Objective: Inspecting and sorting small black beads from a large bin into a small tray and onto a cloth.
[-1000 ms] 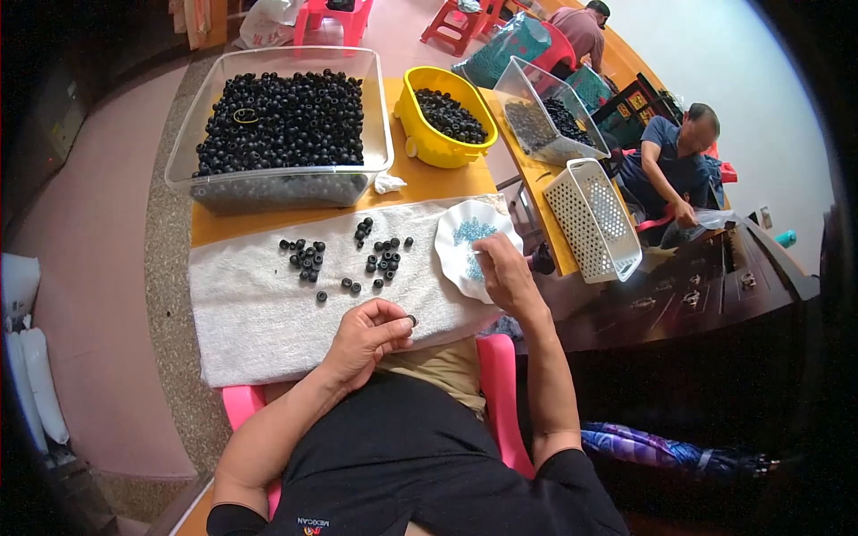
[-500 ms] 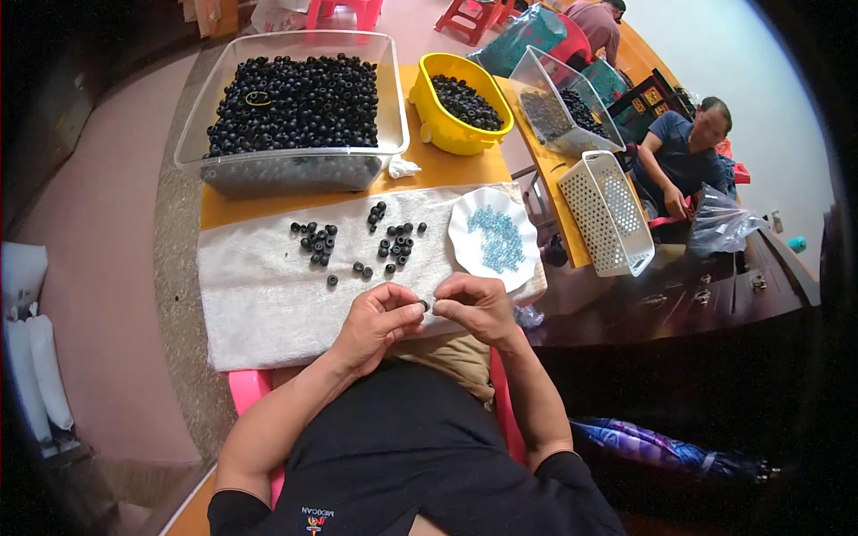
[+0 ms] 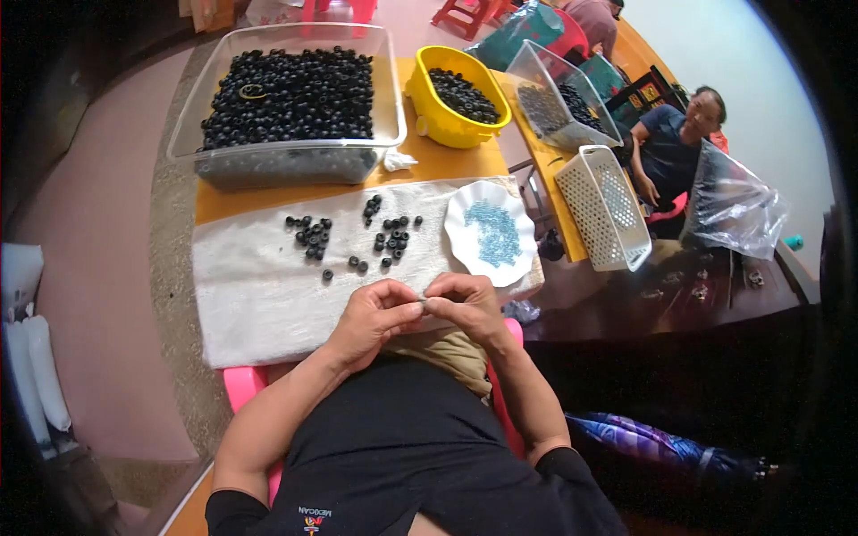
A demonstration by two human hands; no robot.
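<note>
Close to the cloth's near edge, my left hand (image 3: pixel 380 314) and my right hand (image 3: pixel 469 308) meet fingertip to fingertip. The left thumb and forefinger pinch a small black round piece, now mostly covered by the fingers. My right thumb and forefinger are pressed together against it; anything small between them is hidden. Beyond the hands, several loose black round pieces (image 3: pixel 313 237), some with a visible hole, lie on the whitish cloth (image 3: pixel 255 295). To the right, a white wavy-rimmed plate (image 3: pixel 458 214) bears tiny clear-blue pieces (image 3: pixel 494 234).
Behind the cloth stand a large clear tub (image 3: pixel 286 170) full of black pieces and a yellow basin (image 3: pixel 456 129) of them. On the right table are another clear tub (image 3: pixel 567 134) and a white perforated basket (image 3: pixel 594 214). A person (image 3: pixel 666 147) sits beyond, by a clear plastic bag (image 3: pixel 737 210).
My right fingertips have come in against the left ones, covering the black piece. The view has shifted slightly. At the right, the person's clear bag has been lifted and spread wider.
</note>
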